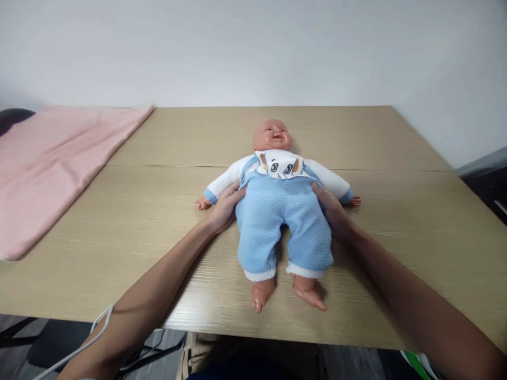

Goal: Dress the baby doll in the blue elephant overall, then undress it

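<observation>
Doll (282, 208) on its back approx mid-table (412, 253), feet nr front edge; bare top both sides, cloth (67, 163) out L. Head pts to wall (222, 53), long axis front-to-back. L hand (226, 208) + R hand (332, 208) gripping its sides, fingers partly hidden.
</observation>
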Tool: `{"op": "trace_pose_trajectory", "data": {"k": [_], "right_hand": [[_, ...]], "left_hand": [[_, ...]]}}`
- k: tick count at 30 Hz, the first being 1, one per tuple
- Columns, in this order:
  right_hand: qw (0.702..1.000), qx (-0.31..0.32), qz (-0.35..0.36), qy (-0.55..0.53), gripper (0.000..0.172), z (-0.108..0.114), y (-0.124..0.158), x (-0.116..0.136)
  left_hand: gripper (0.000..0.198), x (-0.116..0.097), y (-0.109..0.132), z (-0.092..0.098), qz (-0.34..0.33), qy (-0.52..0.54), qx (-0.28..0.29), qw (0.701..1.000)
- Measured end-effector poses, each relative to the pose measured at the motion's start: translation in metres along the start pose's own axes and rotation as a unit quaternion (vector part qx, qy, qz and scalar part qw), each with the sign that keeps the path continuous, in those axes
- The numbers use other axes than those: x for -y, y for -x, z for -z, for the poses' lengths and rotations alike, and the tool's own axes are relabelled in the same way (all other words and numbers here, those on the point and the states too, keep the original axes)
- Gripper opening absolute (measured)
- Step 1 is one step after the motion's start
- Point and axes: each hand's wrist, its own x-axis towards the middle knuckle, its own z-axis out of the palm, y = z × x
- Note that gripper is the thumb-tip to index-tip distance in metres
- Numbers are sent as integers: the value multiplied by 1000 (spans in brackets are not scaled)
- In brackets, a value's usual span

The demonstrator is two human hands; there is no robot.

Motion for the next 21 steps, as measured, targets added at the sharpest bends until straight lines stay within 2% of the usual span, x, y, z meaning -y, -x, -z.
{"op": "trace_pose_trajectory", "data": {"k": [3, 7, 13, 15, 17, 21], "right_hand": [[999, -3, 46, 24, 48, 7, 0, 6], [987, -3, 119, 110, 50, 15, 7, 17], [951, 8, 193, 241, 41, 11, 3, 39], [948, 10, 182, 263, 43, 7, -8, 41], [956, 20, 139, 257, 48, 4, -22, 37], [985, -4, 67, 157, 53, 0, -43, 21]], "left_hand": [[37, -2, -3, 14, -30, -64, 10, 997], [37, -8, -3, 26, -67, -132, 32, 988], [45, -22, 1, 13, -121, -162, 14, 979], [47, -25, -3, 8, -149, -173, 1, 974], [47, -26, -7, 5, -170, -182, -19, 968], [46, -22, -12, 5, -141, -159, -49, 976]]}}
